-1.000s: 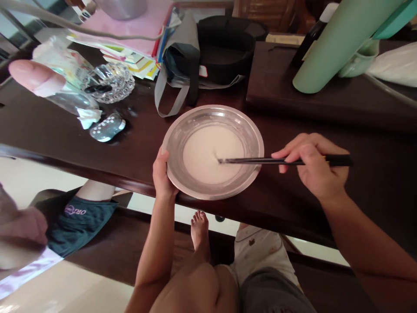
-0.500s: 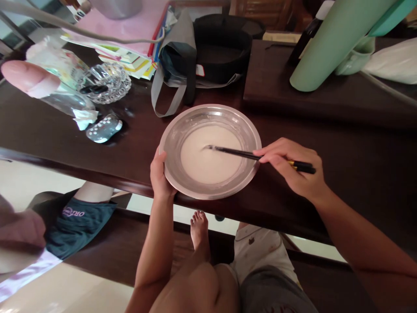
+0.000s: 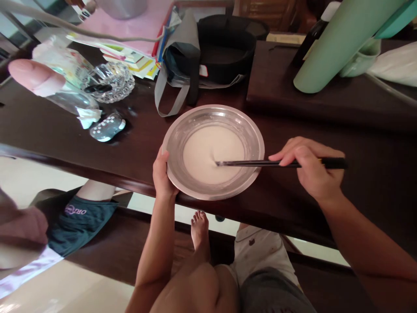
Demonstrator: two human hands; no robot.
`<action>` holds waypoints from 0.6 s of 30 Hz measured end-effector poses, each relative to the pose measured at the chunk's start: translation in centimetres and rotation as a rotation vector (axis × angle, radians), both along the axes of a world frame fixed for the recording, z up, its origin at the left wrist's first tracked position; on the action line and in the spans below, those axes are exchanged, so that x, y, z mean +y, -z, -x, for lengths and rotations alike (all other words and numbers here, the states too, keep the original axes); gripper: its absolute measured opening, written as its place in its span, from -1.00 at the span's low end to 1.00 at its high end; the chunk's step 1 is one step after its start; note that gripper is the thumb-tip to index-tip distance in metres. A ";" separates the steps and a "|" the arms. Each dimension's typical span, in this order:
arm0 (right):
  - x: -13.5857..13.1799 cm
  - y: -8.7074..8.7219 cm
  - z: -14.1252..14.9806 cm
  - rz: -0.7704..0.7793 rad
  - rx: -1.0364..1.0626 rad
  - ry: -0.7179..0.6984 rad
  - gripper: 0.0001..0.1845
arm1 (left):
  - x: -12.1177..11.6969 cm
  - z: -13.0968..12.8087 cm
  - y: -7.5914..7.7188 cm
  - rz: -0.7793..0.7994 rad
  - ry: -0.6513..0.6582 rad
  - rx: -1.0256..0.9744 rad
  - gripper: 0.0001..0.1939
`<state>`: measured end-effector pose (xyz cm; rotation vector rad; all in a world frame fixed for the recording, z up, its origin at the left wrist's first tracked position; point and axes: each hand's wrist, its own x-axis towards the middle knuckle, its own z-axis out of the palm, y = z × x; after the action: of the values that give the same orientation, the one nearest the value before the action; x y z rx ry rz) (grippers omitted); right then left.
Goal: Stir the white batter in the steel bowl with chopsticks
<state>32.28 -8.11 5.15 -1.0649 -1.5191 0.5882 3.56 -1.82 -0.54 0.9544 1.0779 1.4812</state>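
A round steel bowl (image 3: 176,174) stands at the near edge of the dark wooden table, with a smooth white batter-like liquid (image 3: 203,145) in its middle. My left hand (image 3: 162,174) grips the bowl's left rim, thumb on top and the other fingers hidden beneath. Black chopsticks (image 3: 250,164) are held in my right hand (image 3: 314,169), to the right of the bowl. Their tips dip into the liquid near its centre and leave a small ripple there.
Behind the bowl lie a grey cloth bag (image 3: 182,43) and a black round case (image 3: 224,56). A game controller (image 3: 107,127) and a glass ashtray-like dish (image 3: 119,84) are to the left. A green cylinder (image 3: 322,65) leans at the back right. Another person's leg (image 3: 97,191) is at the left.
My right hand has moved right and back from the bowl with the chopsticks, whose tips shifted slightly right and nearer me. My left hand keeps its hold on the bowl.
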 end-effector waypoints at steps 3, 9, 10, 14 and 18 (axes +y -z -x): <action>0.0 0.0 0.1 0.022 -0.132 -0.120 -0.76 | 0.0 -0.1 -0.1 0.007 -0.002 -0.013 -0.62; 0.0 0.1 -0.1 -0.012 -0.017 0.051 -0.65 | -0.1 0.0 0.1 0.003 0.000 -0.009 -0.64; 0.0 0.1 0.0 -0.007 -0.032 -0.010 -0.66 | -0.1 0.1 0.1 0.000 0.002 -0.015 -0.65; 0.0 0.0 0.1 0.010 -0.175 -0.102 -0.78 | 0.0 0.1 0.1 0.003 -0.010 -0.016 -0.61; 0.1 0.1 0.0 0.002 0.004 0.095 -0.65 | 0.0 0.1 0.1 0.010 -0.007 0.007 -0.62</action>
<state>32.31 -8.00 5.08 -1.1304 -1.4560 0.5259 3.50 -1.85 -0.60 0.9502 1.0946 1.4777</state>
